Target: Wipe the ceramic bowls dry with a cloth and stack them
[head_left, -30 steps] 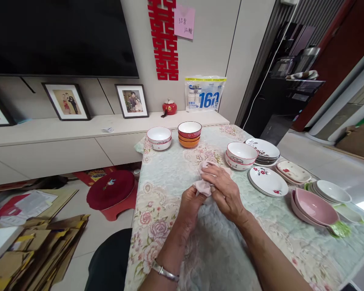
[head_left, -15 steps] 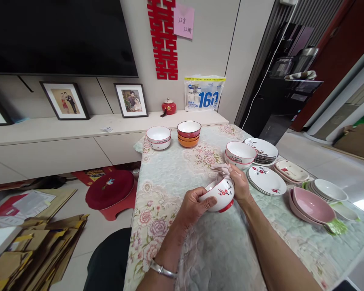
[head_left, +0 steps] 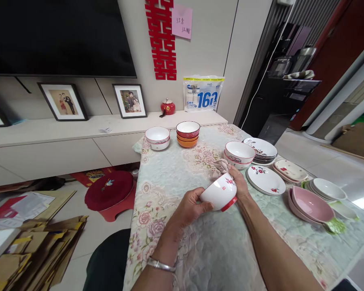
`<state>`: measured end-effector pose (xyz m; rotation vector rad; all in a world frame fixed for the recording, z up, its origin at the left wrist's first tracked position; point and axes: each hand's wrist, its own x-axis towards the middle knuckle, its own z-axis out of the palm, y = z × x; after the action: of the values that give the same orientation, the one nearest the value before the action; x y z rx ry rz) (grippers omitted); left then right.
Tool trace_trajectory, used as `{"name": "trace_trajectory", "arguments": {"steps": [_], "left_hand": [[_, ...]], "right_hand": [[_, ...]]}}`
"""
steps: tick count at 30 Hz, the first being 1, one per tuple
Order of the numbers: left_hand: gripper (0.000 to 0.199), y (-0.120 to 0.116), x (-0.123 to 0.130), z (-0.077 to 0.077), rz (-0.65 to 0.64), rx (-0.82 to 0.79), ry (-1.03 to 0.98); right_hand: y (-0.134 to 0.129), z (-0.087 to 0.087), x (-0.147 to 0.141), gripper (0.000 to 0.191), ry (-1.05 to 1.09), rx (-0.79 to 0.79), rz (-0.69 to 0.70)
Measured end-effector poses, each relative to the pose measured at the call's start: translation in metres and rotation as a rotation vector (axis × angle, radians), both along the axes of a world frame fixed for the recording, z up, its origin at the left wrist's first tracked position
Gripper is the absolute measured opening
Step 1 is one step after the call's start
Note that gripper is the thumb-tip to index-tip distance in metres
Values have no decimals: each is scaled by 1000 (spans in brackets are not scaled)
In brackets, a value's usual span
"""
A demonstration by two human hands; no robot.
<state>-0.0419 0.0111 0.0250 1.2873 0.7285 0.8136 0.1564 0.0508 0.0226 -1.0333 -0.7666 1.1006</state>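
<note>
A white bowl [head_left: 217, 195] with red blossoms and a red foot is tilted above the table, its opening facing away from me. My left hand [head_left: 191, 207] grips its left rim, thumb on the outside. At the bowl's far right rim, my right hand [head_left: 239, 182] is closed on a pale, crumpled cloth [head_left: 221, 167], pressed against the bowl; some of its fingers are hidden behind it. Just beyond that hand stand two stacked white bowls [head_left: 240, 152] with red rims.
White flowered plates [head_left: 266, 180], darker-patterned plates [head_left: 261, 147], pink leaf-shaped dishes [head_left: 312, 204] and small white bowls [head_left: 329, 188] line the right side. At the back stand red and orange bowls [head_left: 188, 135] and white bowls [head_left: 157, 138]. A red stool [head_left: 109, 190] is left of the table.
The bowl has turned in my hands, so its blossoms now sit nearer the right rim and the black lettering is out of sight. The cloth bunches up higher at the far rim.
</note>
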Motion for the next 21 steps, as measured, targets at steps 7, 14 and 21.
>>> {"name": "trace_trajectory", "arguments": {"steps": [7,14,21], "left_hand": [[38,-4,10,-1,102,-68,-196],[32,-8,17,11,128,-33,-249],[34,-10,19,7,176,-84,-312]], "right_hand": [[-23,27,-5,23,-493,275,16],[-53,62,-30,22,-1041,664,102],[-53,63,-42,15,-1126,722,12]]}}
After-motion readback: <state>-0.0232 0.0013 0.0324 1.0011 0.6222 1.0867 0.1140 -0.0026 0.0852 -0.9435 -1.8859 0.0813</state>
